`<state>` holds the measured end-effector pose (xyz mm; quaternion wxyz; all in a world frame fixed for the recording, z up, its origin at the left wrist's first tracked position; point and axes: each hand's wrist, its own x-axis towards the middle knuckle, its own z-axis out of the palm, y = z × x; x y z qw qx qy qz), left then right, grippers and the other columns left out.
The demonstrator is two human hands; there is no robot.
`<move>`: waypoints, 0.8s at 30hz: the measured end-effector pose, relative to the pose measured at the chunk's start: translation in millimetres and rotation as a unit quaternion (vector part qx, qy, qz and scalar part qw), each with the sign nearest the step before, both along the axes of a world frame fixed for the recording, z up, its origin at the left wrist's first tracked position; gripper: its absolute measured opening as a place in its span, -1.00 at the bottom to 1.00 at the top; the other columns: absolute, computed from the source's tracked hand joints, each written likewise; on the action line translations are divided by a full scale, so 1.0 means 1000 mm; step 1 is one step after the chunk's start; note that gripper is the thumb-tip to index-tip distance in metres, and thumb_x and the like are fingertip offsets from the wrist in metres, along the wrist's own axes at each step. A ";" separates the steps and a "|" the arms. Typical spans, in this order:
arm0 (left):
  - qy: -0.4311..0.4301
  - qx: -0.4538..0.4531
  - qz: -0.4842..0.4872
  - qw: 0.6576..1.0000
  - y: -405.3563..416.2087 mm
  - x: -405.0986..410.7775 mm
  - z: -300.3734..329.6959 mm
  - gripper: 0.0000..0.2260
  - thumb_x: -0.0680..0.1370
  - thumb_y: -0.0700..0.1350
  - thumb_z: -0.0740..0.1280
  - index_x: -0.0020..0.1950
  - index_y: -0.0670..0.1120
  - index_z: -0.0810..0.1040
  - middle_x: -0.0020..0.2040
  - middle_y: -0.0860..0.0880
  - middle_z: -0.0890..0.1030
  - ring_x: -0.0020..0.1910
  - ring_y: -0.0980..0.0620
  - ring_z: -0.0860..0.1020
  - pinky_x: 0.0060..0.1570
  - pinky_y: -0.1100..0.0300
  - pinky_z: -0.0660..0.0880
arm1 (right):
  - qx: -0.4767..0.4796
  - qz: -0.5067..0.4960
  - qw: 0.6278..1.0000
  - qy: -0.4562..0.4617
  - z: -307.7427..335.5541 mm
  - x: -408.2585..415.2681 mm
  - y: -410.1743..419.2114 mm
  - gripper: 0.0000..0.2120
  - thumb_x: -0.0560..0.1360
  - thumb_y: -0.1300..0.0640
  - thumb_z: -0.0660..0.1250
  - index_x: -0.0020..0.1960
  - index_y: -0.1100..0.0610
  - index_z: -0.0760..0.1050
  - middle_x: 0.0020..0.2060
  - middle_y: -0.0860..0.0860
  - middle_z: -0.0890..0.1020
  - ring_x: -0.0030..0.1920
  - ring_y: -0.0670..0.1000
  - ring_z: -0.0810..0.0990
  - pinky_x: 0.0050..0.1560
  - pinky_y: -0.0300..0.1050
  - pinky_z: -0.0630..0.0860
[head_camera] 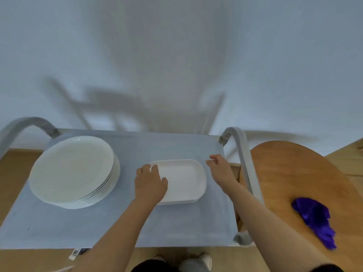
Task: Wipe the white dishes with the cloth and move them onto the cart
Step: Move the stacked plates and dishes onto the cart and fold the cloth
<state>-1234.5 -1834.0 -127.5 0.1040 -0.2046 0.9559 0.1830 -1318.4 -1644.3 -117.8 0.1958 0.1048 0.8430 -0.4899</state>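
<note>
Fingers, left hand [150,182]: draped over the left rim of the rectangular dishes, fingertips curled on the far-left corner and thumb lying across the inner face, so I hold that end. Fingers, right hand [218,167]: loosely bent, gripping nothing, hovering just beside the far-right corner of the same dishes; whether a fingertip touches the rim I cannot tell.

Item 1, wall [176,55]: pale, plain, carrying soft grey shadows of the cart frame.

Item 2, cart [59,228]: grey flat top shelf directly in front of me, with one rounded metal handle [21,124] at the far-left corner and another along the right edge.

Item 3, round wooden table [294,173]: just beside the cart on my right, its edge near the right handle.

Item 4, stack of round white plates [74,169]: several deep, resting on the left half of the cart shelf, apart from my left hand.

Item 5, rectangular white dishes [184,179]: rounded corners, raised rim, at least two nested, lying flat on the right half of the cart shelf between my two hands.

Item 6, purple cloth [314,218]: crumpled, lying on the table near its front edge, well apart from both hands.

Item 7, shoes [198,262]: pale, on the wooden floor [11,173] below the near edge of the cart.
</note>
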 end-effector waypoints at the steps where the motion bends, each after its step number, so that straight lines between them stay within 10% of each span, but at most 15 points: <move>1: 0.005 -0.008 -0.029 1.000 0.012 -0.006 0.007 -0.53 0.60 0.02 0.15 0.46 -0.15 0.23 0.45 -0.13 0.27 0.40 -0.14 0.20 0.31 0.07 0.23 | 0.000 0.001 1.000 0.017 0.011 0.003 0.009 -0.70 0.59 0.12 0.19 0.29 0.17 0.40 0.14 0.04 0.52 0.04 -0.02 0.48 0.03 -0.17 0.39; 15: 0.142 0.055 -0.273 0.950 0.302 -0.049 0.043 -0.68 0.57 -0.03 0.19 0.28 -0.12 0.47 0.26 -0.10 0.48 0.26 -0.08 0.37 0.19 0.10 0.33 | 0.011 -0.132 0.991 0.015 0.026 0.062 0.308 -0.83 0.58 0.15 0.19 -0.13 0.14 0.51 -0.18 0.09 0.61 -0.17 0.03 0.54 -0.12 -0.10 0.44; 24: -0.023 0.021 -0.368 0.929 0.446 -0.036 -0.019 -0.72 0.60 0.01 0.11 0.22 -0.07 0.45 0.19 -0.05 0.47 0.21 -0.06 0.39 0.11 0.10 0.36 | 0.082 -0.160 0.980 -0.085 -0.063 0.082 0.435 -0.84 0.52 0.29 0.18 -0.10 0.35 0.50 -0.22 0.13 0.50 -0.17 0.05 0.42 -0.16 -0.09 0.40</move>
